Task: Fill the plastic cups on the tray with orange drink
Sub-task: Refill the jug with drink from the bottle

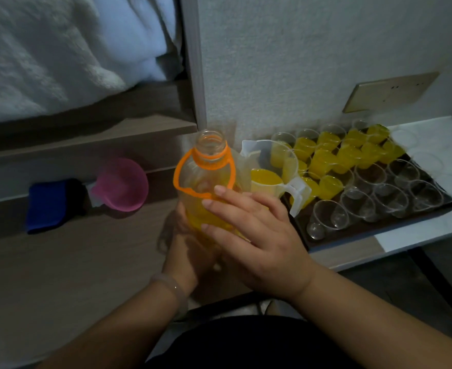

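A large clear bottle [202,187] with an orange carry handle and no cap holds orange drink in its lower part. My left hand [190,251] grips its base from below. My right hand [251,230] lies against its right side with the fingers stretched along it. Just right of the bottle stands a clear jug [275,177] with orange drink in it. Behind it, a dark tray [379,227] carries several plastic cups: the filled cups [326,158] are at the back and left, the empty cups [374,198] at the front and right.
A pink funnel [122,183] and a folded blue cloth [50,205] lie on the wooden surface to the left. The tray sits on a white table [419,235] against the wall, below a socket plate [390,91]. White bedding fills the upper left.
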